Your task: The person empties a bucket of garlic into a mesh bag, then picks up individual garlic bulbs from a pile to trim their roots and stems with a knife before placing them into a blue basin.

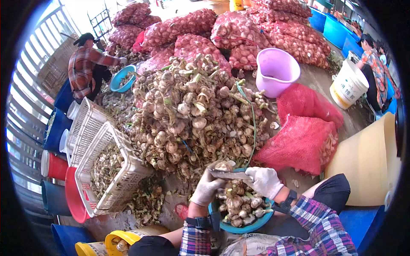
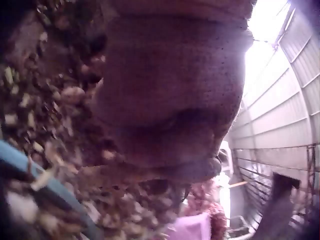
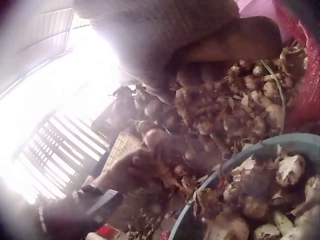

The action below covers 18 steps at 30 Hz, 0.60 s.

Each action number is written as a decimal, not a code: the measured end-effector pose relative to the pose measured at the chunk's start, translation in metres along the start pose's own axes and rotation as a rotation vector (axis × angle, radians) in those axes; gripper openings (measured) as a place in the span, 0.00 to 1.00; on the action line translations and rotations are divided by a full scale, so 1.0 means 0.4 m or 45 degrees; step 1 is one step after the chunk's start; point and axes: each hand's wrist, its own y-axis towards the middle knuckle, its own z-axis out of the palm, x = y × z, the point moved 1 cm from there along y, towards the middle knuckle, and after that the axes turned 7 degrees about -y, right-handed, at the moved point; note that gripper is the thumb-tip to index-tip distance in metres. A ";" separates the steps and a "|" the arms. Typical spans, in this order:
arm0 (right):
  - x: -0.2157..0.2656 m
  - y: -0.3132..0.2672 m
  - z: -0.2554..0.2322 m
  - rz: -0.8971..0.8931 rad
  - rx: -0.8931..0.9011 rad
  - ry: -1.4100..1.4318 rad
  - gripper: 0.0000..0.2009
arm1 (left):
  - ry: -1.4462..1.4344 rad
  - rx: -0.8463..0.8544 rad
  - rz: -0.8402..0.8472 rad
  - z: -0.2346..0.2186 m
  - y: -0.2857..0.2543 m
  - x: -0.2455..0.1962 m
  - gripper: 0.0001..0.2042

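Observation:
My gloved left hand (image 1: 207,187) grips a garlic bulb (image 1: 224,165) over the near edge of the garlic pile (image 1: 192,119). The gloved right hand (image 1: 262,183) holds a flat, knife-like tool (image 1: 232,175) that reaches across to the left hand. Below both hands stands a teal basin (image 1: 241,229) with trimmed garlic bulbs (image 1: 235,205) in it. In the left wrist view the left glove (image 2: 170,90) hides the bulb. Within the right wrist view, the right glove (image 3: 160,40) is closed round a brown handle (image 3: 235,40).
White crates (image 1: 130,194) with scraps stand left, by a yellow bucket (image 1: 111,243). Red mesh sacks (image 1: 294,145), a purple tub (image 1: 277,72) and a large cream container (image 1: 363,158) are at right. People sit at far left (image 1: 83,68) and far right (image 1: 371,72).

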 end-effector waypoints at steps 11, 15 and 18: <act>0.073 -0.060 -0.072 -0.389 -0.177 -0.118 0.06 | 0.245 -0.027 0.199 0.042 -0.070 0.069 0.25; 0.076 -0.060 -0.068 -0.440 -0.209 -0.171 0.05 | 0.427 -0.146 0.091 0.035 -0.090 0.053 0.16; 0.062 -0.062 -0.046 -0.420 -0.258 -0.156 0.06 | 0.290 -0.090 0.238 0.037 -0.105 0.072 0.13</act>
